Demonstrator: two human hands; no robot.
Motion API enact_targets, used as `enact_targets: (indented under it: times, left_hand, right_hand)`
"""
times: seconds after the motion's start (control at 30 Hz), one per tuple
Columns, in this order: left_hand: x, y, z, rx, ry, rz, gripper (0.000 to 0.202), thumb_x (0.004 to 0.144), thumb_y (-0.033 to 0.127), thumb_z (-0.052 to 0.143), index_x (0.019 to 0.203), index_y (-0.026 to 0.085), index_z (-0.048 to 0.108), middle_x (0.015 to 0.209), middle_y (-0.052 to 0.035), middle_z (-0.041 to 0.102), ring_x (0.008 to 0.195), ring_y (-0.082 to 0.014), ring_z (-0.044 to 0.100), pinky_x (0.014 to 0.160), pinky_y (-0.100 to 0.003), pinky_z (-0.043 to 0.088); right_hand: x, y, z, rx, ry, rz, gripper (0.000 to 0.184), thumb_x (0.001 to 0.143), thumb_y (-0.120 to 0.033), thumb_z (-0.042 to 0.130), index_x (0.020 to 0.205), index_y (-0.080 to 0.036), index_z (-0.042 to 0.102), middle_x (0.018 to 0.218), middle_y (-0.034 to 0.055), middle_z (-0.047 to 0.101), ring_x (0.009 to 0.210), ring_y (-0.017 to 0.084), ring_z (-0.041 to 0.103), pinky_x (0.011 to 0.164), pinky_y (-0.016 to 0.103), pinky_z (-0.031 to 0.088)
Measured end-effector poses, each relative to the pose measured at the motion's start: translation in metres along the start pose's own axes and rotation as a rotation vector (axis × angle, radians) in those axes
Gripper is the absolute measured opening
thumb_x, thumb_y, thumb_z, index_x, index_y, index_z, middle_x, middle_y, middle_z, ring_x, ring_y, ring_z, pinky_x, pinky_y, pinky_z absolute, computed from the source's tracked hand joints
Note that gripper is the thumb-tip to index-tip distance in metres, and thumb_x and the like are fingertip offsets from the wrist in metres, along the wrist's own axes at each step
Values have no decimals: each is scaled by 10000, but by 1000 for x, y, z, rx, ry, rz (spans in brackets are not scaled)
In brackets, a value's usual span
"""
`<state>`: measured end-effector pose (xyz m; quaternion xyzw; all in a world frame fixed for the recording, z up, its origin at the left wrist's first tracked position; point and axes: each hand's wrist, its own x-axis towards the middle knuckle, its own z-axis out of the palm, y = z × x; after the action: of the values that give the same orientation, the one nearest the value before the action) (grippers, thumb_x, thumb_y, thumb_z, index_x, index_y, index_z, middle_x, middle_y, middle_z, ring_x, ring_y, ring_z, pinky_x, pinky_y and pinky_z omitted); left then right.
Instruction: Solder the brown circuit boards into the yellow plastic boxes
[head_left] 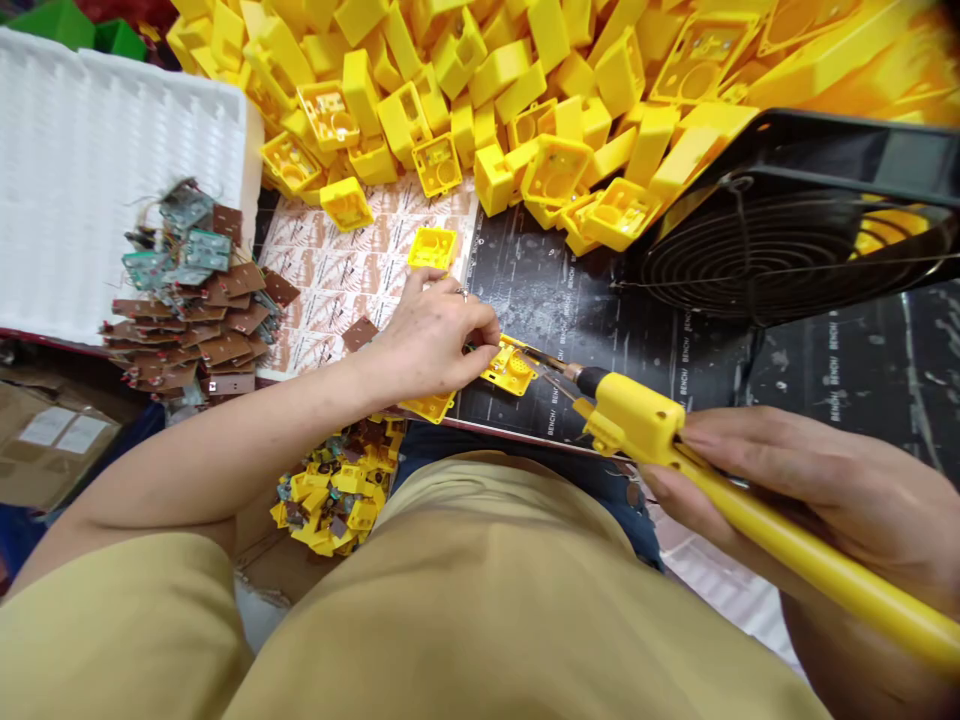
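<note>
My left hand [435, 335] is closed in a pinch on a small yellow plastic housing [510, 368] that rests on the black work mat [600, 330]. My right hand [832, 490] grips a yellow soldering iron [652, 420] by its long handle. The iron's metal tip [551, 362] points left and touches the housing at its right edge. Another yellow housing [429, 406] lies just below my left hand at the table's front edge. A ring shows on one left finger.
A big heap of yellow housings [525, 90] fills the back. One loose housing [433, 248] sits on patterned paper. Brown and green circuit boards [195, 300] are piled at the left beside a white tray [90, 170]. A black fan [795, 230] stands at right. Finished parts [334, 495] lie below the table.
</note>
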<state>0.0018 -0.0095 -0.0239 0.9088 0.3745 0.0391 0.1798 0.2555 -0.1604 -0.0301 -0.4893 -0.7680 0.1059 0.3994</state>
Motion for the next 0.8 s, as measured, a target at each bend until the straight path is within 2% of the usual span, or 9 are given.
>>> enact_targets:
  times: [0.13,0.27,0.37,0.5,0.6,0.67,0.8]
  left_hand:
    - [1,2,-3,59,-26,32,189,822,274,554,791,208,729,757,-18,710,853,-205,584,1046,-486,325]
    - [7,6,-8,169,-83,44,213,812,260,525,748,208,721,724,-30,692,850,-215,586,1020,-487,341]
    - [15,13,-13,274,-151,73,199,777,220,522,709,205,709,680,-29,664,834,-213,584,993,-487,353]
    - [25,23,-22,355,-252,68,163,746,212,546,679,196,694,645,-29,641,843,-221,596,970,-478,370]
    - [31,27,-25,335,-312,30,130,730,222,575,657,196,679,655,-22,656,818,-211,605,956,-462,389]
    - [34,27,-26,302,-334,17,107,718,222,593,652,197,673,652,-11,659,796,-202,608,942,-451,404]
    - [37,25,-26,265,-345,14,83,706,210,608,655,193,671,646,-5,649,794,-208,619,930,-453,424]
  right_hand:
    - [3,-3,3,-19,-70,-5,51,951,-289,620,955,-239,612,844,19,698,726,100,682,667,207,584]
    - [6,-7,4,-42,-93,41,209,997,-396,531,893,-241,627,828,32,692,754,117,678,698,238,579]
    - [14,-11,4,-55,-86,65,237,997,-406,530,857,-241,627,788,16,679,732,112,674,700,223,572]
    - [27,-13,4,-52,-106,-122,85,914,-244,674,875,-208,609,789,2,679,691,92,663,655,181,558]
    - [28,-13,1,-55,-112,-224,214,805,-103,760,931,-167,599,800,15,671,708,99,654,670,196,562]
    - [24,-14,-1,-44,-126,-184,193,827,-106,733,952,-174,602,808,18,669,738,114,662,687,220,569]
    - [11,-13,-7,-73,-88,-10,92,892,-200,678,936,-239,607,813,-3,681,724,114,667,672,241,558]
